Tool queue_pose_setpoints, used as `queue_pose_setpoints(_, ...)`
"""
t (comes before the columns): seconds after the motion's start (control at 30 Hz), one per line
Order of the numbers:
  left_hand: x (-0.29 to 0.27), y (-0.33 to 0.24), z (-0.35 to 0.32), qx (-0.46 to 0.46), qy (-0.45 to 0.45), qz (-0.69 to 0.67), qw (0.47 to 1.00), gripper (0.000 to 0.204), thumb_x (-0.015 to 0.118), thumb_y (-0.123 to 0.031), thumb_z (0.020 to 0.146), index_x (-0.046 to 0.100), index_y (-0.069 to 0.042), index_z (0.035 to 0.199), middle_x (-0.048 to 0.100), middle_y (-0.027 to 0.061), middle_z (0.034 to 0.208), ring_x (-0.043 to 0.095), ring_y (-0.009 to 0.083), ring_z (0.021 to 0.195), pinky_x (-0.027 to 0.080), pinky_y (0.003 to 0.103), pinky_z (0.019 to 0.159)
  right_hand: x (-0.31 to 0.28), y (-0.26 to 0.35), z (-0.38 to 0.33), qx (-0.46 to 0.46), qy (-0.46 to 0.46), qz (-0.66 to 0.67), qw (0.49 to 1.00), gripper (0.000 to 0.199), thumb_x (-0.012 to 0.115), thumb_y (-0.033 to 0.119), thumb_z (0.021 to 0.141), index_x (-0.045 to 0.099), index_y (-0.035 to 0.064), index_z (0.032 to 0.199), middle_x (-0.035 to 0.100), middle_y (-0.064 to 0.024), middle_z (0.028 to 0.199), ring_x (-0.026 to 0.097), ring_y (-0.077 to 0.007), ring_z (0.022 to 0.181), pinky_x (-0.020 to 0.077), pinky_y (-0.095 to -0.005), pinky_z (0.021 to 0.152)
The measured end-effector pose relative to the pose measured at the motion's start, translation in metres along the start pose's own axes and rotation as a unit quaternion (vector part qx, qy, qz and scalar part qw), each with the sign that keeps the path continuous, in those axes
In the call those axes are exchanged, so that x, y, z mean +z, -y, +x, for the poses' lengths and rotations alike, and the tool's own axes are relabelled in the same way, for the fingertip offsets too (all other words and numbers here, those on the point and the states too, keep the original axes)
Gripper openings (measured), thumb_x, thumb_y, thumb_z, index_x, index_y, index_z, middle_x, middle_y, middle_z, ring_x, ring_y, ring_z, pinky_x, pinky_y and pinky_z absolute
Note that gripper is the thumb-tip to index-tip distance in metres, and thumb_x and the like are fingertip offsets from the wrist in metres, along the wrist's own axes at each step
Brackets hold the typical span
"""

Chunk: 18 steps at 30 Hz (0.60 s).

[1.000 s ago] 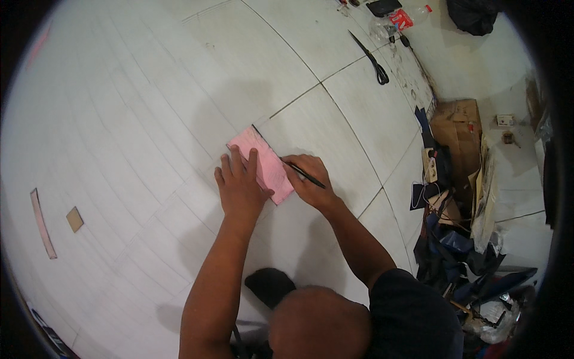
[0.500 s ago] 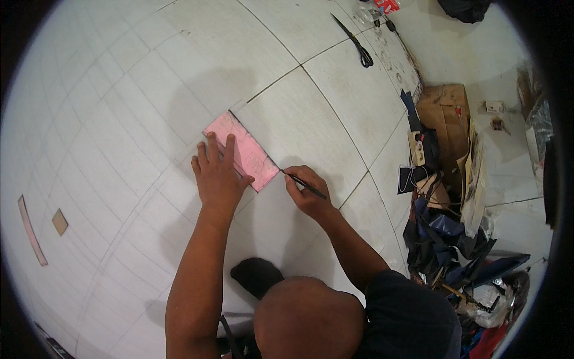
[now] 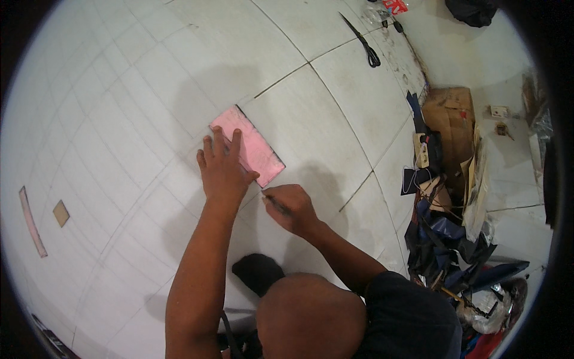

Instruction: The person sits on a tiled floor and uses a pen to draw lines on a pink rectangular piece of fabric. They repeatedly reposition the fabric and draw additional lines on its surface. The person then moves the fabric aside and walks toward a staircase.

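Note:
A pink rectangular piece [image 3: 262,146] with dark edges lies slanted on a large white sheet [image 3: 131,239] marked with pencil-like grid lines. My left hand [image 3: 224,170] rests flat on its left long edge, fingers spread and thumb near the lower corner. Just below that corner my right hand [image 3: 296,209] is closed around a dark pen [image 3: 278,206]. The pen's tip is close to the piece's lower end; whether it touches the sheet I cannot tell.
Black scissors [image 3: 362,42] lie on the floor tiles at the upper right. Along the right wall stand a cardboard box [image 3: 448,119], a power strip [image 3: 421,151] and a heap of dark scraps [image 3: 439,224]. A small tan piece [image 3: 61,213] and a narrow pinkish strip [image 3: 32,221] lie far left.
My right hand has moved with the pen from the piece's right corner down and left to its lower end. My left hand stays on the piece. The whole view has shifted slightly.

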<state>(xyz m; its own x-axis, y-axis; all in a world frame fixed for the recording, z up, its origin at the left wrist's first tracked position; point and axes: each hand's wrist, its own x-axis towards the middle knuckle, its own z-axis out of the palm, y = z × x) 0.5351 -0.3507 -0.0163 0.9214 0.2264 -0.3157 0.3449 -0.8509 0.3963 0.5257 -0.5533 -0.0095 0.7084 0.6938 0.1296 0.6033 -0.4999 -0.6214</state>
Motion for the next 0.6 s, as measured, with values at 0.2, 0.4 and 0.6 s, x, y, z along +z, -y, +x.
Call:
queue_pose_setpoints(0.2, -0.002, 0.000, 0.000, -0.002, -0.004, 0.003, 1.000, 0.107, 0.091, -0.043, 0.070, 0.036, -0.022, 0.159, 0.025, 0.0189, 0.166, 0.029, 0.0429, 0.150, 0.027, 0.056, 0.120, -0.002, -0.021, -0.004, 0.283, 0.015, 0.176, 0.943, 0.015, 0.070, 0.008, 0.094, 0.068, 0.0002, 0.107, 0.072, -0.0136, 0.097, 0.070, -0.0268, 0.090, 0.0534, -0.0379, 0.073)
queue_pose_setpoints(0.4, -0.002, -0.002, 0.000, -0.006, 0.009, 0.005, 1.000, 0.106, 0.090, -0.044, 0.071, 0.035, -0.023, 0.160, 0.026, 0.0177, 0.166, 0.028, 0.0412, 0.151, 0.027, 0.055, 0.121, 0.012, -0.024, -0.005, 0.129, -0.040, 0.090, 0.987, 0.017, 0.065, 0.012, 0.101, 0.070, -0.0037, 0.102, 0.074, -0.0120, 0.090, 0.068, -0.0174, 0.075, 0.0526, -0.0312, 0.068)
queue_pose_setpoints(0.6, 0.000, -0.001, -0.001, -0.002, -0.001, -0.003, 1.000, 0.108, 0.091, -0.043, 0.069, 0.035, -0.024, 0.160, 0.025, 0.0189, 0.166, 0.028, 0.0431, 0.150, 0.027, 0.056, 0.121, -0.004, -0.038, 0.003, 0.261, -0.076, 0.091, 0.958, 0.021, 0.065, 0.020, 0.102, 0.068, -0.0003, 0.106, 0.071, -0.0149, 0.083, 0.070, -0.0254, 0.073, 0.0536, -0.0375, 0.067)
